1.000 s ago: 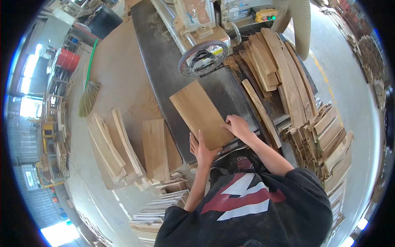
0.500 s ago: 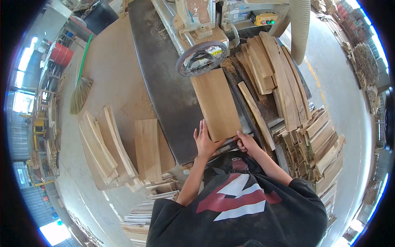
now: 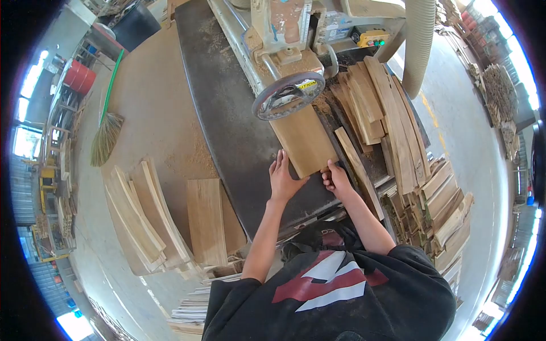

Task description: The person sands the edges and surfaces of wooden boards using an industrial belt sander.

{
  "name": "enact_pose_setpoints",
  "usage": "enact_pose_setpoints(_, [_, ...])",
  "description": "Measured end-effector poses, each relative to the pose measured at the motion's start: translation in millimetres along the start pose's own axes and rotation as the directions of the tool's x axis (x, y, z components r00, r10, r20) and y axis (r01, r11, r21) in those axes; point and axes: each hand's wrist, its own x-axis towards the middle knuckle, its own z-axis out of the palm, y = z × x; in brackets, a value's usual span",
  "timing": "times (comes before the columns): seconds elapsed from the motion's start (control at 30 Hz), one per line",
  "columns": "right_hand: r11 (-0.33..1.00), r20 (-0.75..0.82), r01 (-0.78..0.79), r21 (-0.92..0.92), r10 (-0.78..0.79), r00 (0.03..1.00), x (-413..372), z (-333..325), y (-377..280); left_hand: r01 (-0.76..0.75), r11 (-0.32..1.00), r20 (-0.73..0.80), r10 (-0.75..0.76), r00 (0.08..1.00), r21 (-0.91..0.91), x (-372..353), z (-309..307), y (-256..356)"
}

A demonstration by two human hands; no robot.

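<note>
Uneven force from my open left hand [image 3: 284,182] or pinching right hand [image 3: 338,179] risked skewing the brown wooden board [image 3: 307,142] near the grey handwheel [image 3: 283,117].

My board [image 3: 307,145] had lain slanted and short of the handwheel [image 3: 289,95]; it then straightened and slid forward until its far part was hidden beneath the wheel. My left hand [image 3: 284,181] advanced with its near left corner. My right hand [image 3: 336,179] shifted from the right edge to the near right corner. Bare table [image 3: 304,202] opened up behind the board.
</note>
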Motion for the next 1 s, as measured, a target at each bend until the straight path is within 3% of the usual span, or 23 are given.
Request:
enact_pose_setpoints(0.13, [0.999,-0.071,0.049,-0.024,-0.051,0.996,23,27,-17,0.007,1.0,-0.002,-0.007,1.0,-0.019,30,-5,-18])
enact_pose_setpoints(0.23, [0.997,-0.015,0.081,0.007,-0.081,0.997,48,44,-43,0.011,1.0,-0.055,-0.011,0.998,0.005,62,-8,-29])
enact_pose_setpoints(0.3, [0.986,-0.123,0.137,-0.1,-0.148,0.981,61,60,-48,0.0,0.999,-0.107,-0.005,0.994,-0.048,73,-13,-32])
enact_pose_setpoints(0.37, [0.979,-0.125,0.183,-0.087,-0.193,0.973,72,72,-54,0.04,0.994,-0.132,-0.053,0.99,-0.102,73,1,-35])
enact_pose_setpoints(0.43, [0.97,-0.115,0.232,-0.075,-0.24,0.964,80,79,-60,0.083,0.993,-0.348,-0.108,0.931,-0.086,73,20,-36])
enact_pose_setpoints(0.57, [0.986,-0.108,0.164,-0.032,-0.166,0.98,99,94,-84,0.1,0.988,-0.446,-0.144,0.883,-0.121,64,13,-25])
enact_pose_setpoints(0.63, [0.987,-0.048,0.156,-0.041,-0.157,0.986,107,99,-94,0.022,0.967,-0.361,-0.115,0.925,-0.253,46,-1,-32])
enact_pose_setpoints(0.77, [0.982,0.027,0.185,-0.036,-0.184,0.982,132,108,-108,-0.075,0.984,-0.233,0.035,0.972,-0.164,-9,-33,-56])
enact_pose_setpoints(0.83, [0.968,0.113,0.246,-0.054,-0.239,0.964,141,110,-108,0.309,0.802,0.042,-0.336,0.941,-0.511,-40,-69,-54])
enact_pose_setpoints(0.9, [0.944,0.134,0.303,-0.131,-0.286,0.949,125,111,-101,0.124,0.962,-0.264,-0.189,0.946,-0.244,-73,-100,-64])
enact_pose_setpoints(0.97, [0.787,0.298,0.478,-0.391,-0.383,0.874,103,105,-99,0.137,0.961,-0.435,-0.234,0.87,-0.241,-114,-117,-98])
enact_pose_setpoints(1.0, [0.77,0.368,0.476,-0.425,-0.334,0.868,95,101,-97,0.255,0.966,-0.442,-0.247,0.862,-0.042,-143,-132,-125])
